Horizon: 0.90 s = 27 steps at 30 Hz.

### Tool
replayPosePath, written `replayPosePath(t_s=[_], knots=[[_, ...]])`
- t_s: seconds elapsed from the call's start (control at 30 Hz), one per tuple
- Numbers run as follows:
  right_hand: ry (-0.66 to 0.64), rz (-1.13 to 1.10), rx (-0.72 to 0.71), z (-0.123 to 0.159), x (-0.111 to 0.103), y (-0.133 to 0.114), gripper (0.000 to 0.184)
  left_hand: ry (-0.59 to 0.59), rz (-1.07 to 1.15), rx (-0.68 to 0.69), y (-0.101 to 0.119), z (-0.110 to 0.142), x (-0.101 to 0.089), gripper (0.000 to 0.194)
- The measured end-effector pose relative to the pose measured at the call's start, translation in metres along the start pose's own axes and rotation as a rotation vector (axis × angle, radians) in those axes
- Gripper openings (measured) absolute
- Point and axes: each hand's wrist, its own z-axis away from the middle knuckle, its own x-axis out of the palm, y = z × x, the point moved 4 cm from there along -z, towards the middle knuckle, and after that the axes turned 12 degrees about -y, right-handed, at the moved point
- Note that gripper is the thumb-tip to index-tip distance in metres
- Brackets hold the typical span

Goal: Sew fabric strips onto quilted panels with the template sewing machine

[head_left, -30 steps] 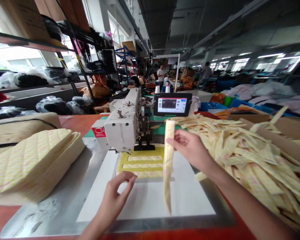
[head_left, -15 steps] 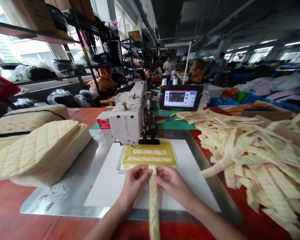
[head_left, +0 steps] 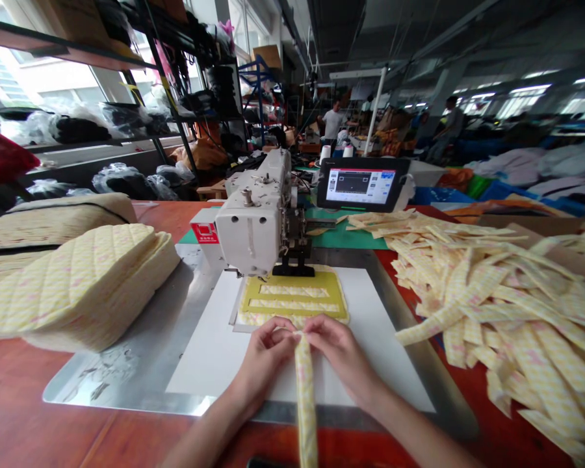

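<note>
A long yellow patterned fabric strip runs from my fingertips down past the near edge of the table. My left hand pinches its top end from the left. On the other side my right hand pinches the same end, the fingertips of both hands almost meeting. Just beyond them a yellow-green template with two long slots lies over a quilted fabric piece on a white sheet. The white sewing machine stands behind, its black clamp at the template's far edge.
Stacked quilted pieces sit at the left, with a strapped bundle behind. A large heap of fabric strips covers the right side. A control screen stands behind the machine. Two people are in the background.
Both hands stay at the strip's top end; its tip, which stuck up between the fingers, now lies folded or lowered at the fingertips. The view has shifted slightly.
</note>
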Motion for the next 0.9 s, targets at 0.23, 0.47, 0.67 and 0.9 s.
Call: replayPosePath(t_s=[0.23,0.47,0.67,0.9], knots=[[-0.008,0.194,-0.13,0.003,-0.004,0.001,0.01,0.071,-0.022,-0.01,0.008,0.002,0.001,0.031],[0.005,0.137,-0.048,0.005,-0.004,-0.003,0.025,0.074,-0.267,0.083,0.01,0.0,-0.003,0.033],[-0.056,0.161,0.047,0.004,0.0,-0.001,0.039,0.128,-0.303,0.185,0.016,0.005,0.003,0.033],[-0.112,0.469,-0.031,-0.011,-0.004,-0.027,0.025,0.155,-0.337,0.239,0.02,0.001,-0.003,0.03]])
